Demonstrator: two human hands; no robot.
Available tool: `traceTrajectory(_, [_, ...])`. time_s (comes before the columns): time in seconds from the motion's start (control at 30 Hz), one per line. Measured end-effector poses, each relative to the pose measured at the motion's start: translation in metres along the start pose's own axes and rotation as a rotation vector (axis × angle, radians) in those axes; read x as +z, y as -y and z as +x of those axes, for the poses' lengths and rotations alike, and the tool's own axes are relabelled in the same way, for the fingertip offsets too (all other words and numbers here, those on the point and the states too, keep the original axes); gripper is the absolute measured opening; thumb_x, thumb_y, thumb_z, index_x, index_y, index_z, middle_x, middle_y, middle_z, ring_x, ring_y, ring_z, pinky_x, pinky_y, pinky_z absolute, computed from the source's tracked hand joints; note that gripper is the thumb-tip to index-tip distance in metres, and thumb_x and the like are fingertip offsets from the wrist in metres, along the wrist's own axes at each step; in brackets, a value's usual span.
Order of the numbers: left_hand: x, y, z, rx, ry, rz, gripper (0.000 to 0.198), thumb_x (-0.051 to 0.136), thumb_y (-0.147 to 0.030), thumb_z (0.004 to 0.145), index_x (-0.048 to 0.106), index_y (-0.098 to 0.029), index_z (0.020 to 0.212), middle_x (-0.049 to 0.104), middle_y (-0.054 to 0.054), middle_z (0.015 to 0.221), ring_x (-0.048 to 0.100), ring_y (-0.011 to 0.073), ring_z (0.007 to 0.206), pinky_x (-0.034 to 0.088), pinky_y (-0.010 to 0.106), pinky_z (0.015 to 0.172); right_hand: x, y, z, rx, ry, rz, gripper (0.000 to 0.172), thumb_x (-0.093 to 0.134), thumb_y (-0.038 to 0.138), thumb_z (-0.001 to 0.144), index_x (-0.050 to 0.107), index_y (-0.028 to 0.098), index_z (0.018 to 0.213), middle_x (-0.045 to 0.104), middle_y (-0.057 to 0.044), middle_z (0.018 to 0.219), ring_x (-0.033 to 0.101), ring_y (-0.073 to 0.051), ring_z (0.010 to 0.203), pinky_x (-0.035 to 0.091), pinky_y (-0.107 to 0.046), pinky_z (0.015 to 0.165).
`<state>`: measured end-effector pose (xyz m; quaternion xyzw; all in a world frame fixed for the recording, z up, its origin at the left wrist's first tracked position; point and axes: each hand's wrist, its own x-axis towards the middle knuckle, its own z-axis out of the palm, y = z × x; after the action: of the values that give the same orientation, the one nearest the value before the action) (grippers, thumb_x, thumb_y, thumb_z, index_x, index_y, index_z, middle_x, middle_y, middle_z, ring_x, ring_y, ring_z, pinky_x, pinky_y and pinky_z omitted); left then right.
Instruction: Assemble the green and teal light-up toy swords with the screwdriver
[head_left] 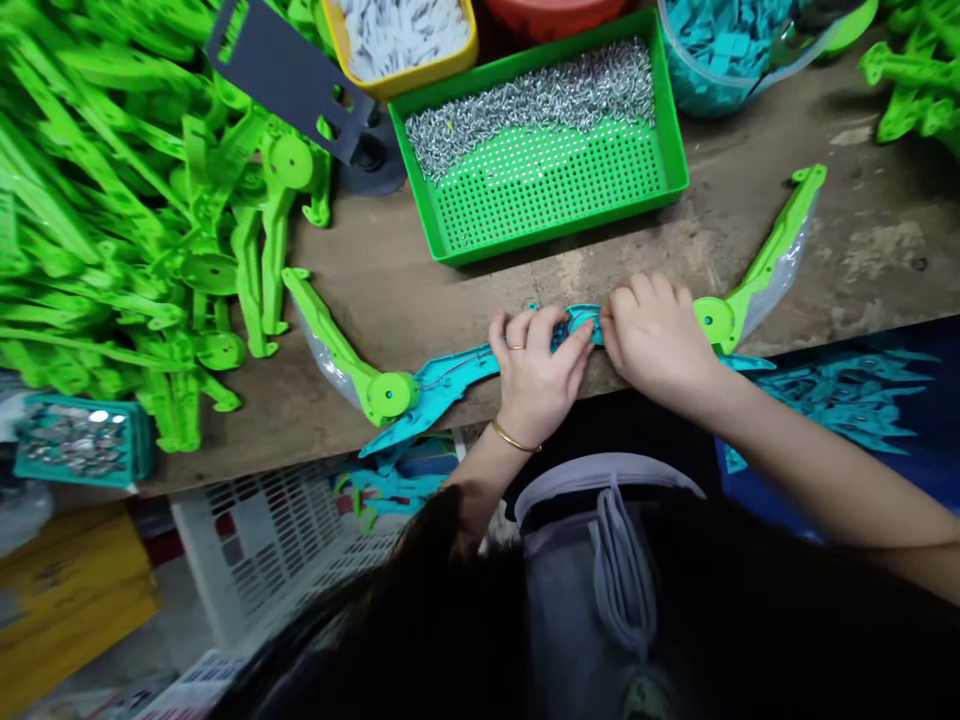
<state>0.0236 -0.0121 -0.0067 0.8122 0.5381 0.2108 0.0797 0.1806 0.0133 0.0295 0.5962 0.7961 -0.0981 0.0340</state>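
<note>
A toy bow lies across the front of the wooden bench, with a blue plastic body (pixel 452 383) and a green arm at each end. The left green arm (pixel 337 345) and the right green arm (pixel 772 265) both angle away from me. My left hand (pixel 536 365), wearing a ring and a bracelet, is closed over the body left of its middle, thumb toward the centre. Close beside it, my right hand (pixel 660 335) has its fingers curled down on the body. Its fingertips are partly hidden, and I cannot see whether they pinch a small part.
Beyond the bow stands a green tray (pixel 547 195) of small screws. A yellow bin (pixel 409 75) of white pieces and a clear tub (pixel 720 90) of blue pieces sit behind. Green arms (pixel 150 200) are heaped left, near a teal basket (pixel 82 440) of metal parts and a grey stand (pixel 292 80).
</note>
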Motion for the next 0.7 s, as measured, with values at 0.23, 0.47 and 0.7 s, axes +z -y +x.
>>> traceTrajectory(0.23, [-0.0017,-0.0012,0.0016,0.037,-0.06,0.044,0.023,0.056,-0.033,0.091,0.072,-0.027,0.107,0.065,0.009,0.106,0.052,0.0251,0.105,0.033,0.053,0.106,-0.0037,-0.0061,0.0049,-0.038,0.033,0.065,0.027,0.04,0.027,0.094,0.061,0.011,0.101,0.06,-0.014,0.109,0.048,-0.028,0.101,0.033,-0.04,0.085])
traceTrajectory(0.47, [-0.0013,-0.0027,0.0006,0.0,-0.046,0.052,0.022,0.057,-0.034,0.091,0.071,-0.03,0.107,0.066,0.008,0.107,0.051,0.0253,0.106,0.032,0.053,0.107,-0.0037,-0.0056,0.0085,-0.082,0.011,-0.031,0.028,0.039,0.023,0.092,0.062,0.008,0.097,0.061,-0.017,0.1,0.048,-0.03,0.096,0.031,-0.04,0.078])
traceTrajectory(0.7, [0.0003,-0.0027,-0.0012,-0.058,0.031,-0.006,0.025,0.056,-0.035,0.091,0.069,-0.032,0.112,0.065,0.007,0.114,0.05,0.0268,0.111,0.026,0.056,0.109,-0.0037,0.003,0.0086,-0.05,-0.007,0.03,0.029,0.035,0.019,0.092,0.062,0.01,0.099,0.059,-0.019,0.1,0.047,-0.033,0.1,0.033,-0.047,0.081])
